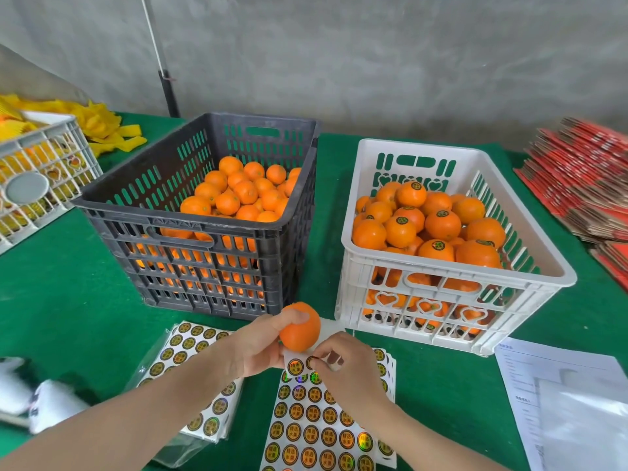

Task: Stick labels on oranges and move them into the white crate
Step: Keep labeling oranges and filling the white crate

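My left hand [258, 345] grips a bare orange [300, 329] just above the table, in front of the gap between the two crates. My right hand [343, 365] pinches a round label [311, 362] at the top edge of a label sheet [316, 426] lying on the green cloth. The black crate [190, 229] at centre left holds unlabelled oranges [244, 192]. The white crate [452, 290] at right is heaped with labelled oranges [438, 226].
A second stack of label sheets [190, 348] in clear plastic lies at left of my arm. White papers [560, 402] lie at front right. Red folded cartons [584, 185] are stacked at far right. A grey crate [40, 178] and yellow foam nets [102, 127] sit at far left.
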Tool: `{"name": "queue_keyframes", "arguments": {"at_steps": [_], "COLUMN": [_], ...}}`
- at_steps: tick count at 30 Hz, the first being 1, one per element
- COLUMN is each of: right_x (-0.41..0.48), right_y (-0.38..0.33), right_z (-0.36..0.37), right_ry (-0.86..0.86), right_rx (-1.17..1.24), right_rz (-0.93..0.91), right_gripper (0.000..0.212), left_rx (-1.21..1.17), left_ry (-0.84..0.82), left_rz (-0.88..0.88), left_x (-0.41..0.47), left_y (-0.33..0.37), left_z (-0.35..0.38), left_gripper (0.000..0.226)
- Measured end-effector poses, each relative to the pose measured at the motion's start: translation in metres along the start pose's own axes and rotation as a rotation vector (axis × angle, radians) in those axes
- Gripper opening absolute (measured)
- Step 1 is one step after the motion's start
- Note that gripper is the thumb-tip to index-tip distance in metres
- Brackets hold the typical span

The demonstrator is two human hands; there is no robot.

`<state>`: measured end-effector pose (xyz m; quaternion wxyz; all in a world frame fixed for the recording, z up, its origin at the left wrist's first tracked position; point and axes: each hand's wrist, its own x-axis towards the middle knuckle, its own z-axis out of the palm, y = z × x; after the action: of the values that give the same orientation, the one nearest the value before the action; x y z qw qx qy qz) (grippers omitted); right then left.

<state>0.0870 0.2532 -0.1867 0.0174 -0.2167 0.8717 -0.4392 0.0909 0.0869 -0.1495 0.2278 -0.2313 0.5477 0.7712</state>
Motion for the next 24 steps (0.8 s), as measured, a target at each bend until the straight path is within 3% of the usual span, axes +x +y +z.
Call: {"name": "queue_keyframes", "arguments": {"at_steps": [3,6,10,13,15,18,24], "right_x": [0.003,0.000,0.010,0.029,0.036,0.040,0.039], "right_y": [-0.004,-0.010,-0.024,-0.033,-0.039,-0.043,-0.044], "right_z": [-0.002,-0.007,-0.031,-0.049,-0.055,-0.054,-0.044], "right_ry": [-0.021,-0.034,0.002,-0.091,-0.193,-0.268,-0.191], "right_rx": [0.013,-0.032,0.338,0.464,0.457,0.397,0.180], "right_rz": [0.098,-0.022,0.074,0.215,0.273,0.290,0.152], "right_gripper": [0.026,0.022,0.021,0.012,0.008,0.009,0.016], "left_rx": [0.047,0.044,0.027,0.013,0.016,0.003,0.009], "left_ry": [0.003,0.014,-0.053,-0.149,-0.210,-0.264,-0.315], "left_rz": [0.014,0.003,-0.015,-0.015,-0.017,-0.016,-0.010], "left_x": [0.001,0.002,0.002,0.001,0.001,0.002,-0.002], "left_y": [0.002,0.006,0.008,0.007,0.006,0.007,0.009], "left_z": [0.002,0.001,-0.009,-0.014,-0.014,-0.011,-0.008], "left_gripper": [0.059,0.062,0.064,0.086,0.099,0.102,0.101]}}
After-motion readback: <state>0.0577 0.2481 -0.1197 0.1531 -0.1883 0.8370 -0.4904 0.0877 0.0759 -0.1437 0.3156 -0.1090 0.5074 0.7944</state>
